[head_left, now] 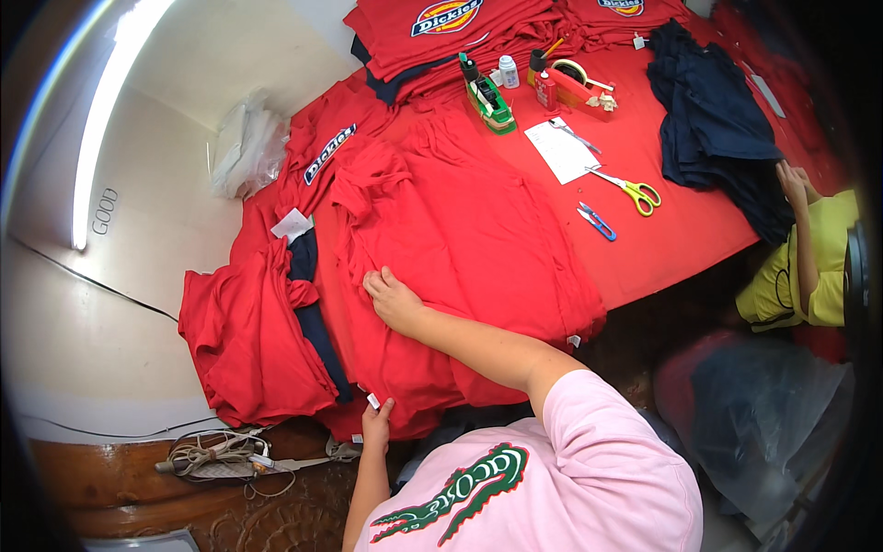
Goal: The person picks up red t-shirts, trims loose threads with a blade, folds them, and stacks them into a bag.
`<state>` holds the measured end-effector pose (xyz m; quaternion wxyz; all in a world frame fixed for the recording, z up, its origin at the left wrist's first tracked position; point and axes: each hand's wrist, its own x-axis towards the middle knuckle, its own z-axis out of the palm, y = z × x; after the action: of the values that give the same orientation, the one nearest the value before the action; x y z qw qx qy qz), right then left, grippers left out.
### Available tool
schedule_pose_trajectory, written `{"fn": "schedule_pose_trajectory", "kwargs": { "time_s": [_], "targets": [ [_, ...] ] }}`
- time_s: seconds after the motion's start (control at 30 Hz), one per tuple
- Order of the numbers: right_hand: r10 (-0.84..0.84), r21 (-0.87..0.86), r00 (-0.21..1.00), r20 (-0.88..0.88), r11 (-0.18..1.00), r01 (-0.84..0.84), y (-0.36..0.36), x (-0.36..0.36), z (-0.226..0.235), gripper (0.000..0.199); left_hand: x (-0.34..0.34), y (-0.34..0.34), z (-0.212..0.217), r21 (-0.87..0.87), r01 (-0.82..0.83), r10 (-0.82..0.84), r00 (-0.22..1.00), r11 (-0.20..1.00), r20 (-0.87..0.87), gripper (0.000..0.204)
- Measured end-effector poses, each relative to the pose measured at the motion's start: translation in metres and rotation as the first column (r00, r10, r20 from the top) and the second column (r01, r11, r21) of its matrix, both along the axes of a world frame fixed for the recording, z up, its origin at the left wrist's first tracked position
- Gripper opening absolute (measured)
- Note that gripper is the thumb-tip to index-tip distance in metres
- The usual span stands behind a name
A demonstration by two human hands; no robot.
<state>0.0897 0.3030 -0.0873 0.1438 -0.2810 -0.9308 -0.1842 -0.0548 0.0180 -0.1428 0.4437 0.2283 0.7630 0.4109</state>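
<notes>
A large red T-shirt (478, 239) lies spread over the near part of the table, with loose folds along its left side. Down at its near left edge, my left hand (375, 425) is closed on the hem beside a small white label (372, 401). My right hand (394, 300) rests farther up the same shirt, toward its left side; its bent fingers press into the cloth and seem to pinch it. To the left lies another bunched red shirt (253, 336), with dark navy cloth (317, 340) showing beside it.
Printed red shirts (441, 37) are piled at the back. Yellow-handled scissors (635, 191), blue thread snips (598, 223), a white paper (559, 152) and a green tape dispenser (489, 103) lie beyond. At right, a co-worker's hand (793, 184) touches navy garments (708, 110). Bundled cables (221, 453) lie lower left.
</notes>
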Motion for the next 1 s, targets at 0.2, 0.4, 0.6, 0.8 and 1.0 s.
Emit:
{"fn": "schedule_pose_trajectory", "kwargs": {
  "time_s": [0.2, 0.4, 0.6, 0.8, 1.0],
  "targets": [
    [-0.001, -0.089, 0.985, -0.171, 0.996, -0.014, 0.018, 0.02, 0.002, 0.037, 0.006, 0.023, 0.005, 0.008, -0.027, 0.027, 0.999, 1.0, 0.017, 0.028],
    [-0.344, -0.353, 0.702, -0.623, 0.925, 0.141, 0.052, 0.108, 0.052, 0.024, -0.007, -0.001, 0.008, 0.097, -0.11, 0.126, 0.975, 0.989, -0.181, 0.04],
    [-0.809, -0.461, 0.425, -0.405, 0.582, 0.669, 0.061, 0.283, 0.017, 0.045, -0.01, -0.004, 0.005, 0.178, -0.09, 0.118, 0.981, 0.98, -0.154, 0.03],
    [-0.264, -0.38, 0.886, -0.382, 0.919, 0.11, -0.026, 0.24, 0.058, 0.045, -0.006, -0.011, -0.001, 0.242, -0.207, 0.164, 0.969, 0.948, 0.185, 0.027],
    [-0.009, -0.558, 0.998, -0.067, 0.829, -0.031, -0.057, 0.187, 0.046, 0.046, -0.006, -0.011, -0.018, 0.209, -0.172, 0.154, 0.983, 0.963, 0.1, 0.03]
  ]
}}
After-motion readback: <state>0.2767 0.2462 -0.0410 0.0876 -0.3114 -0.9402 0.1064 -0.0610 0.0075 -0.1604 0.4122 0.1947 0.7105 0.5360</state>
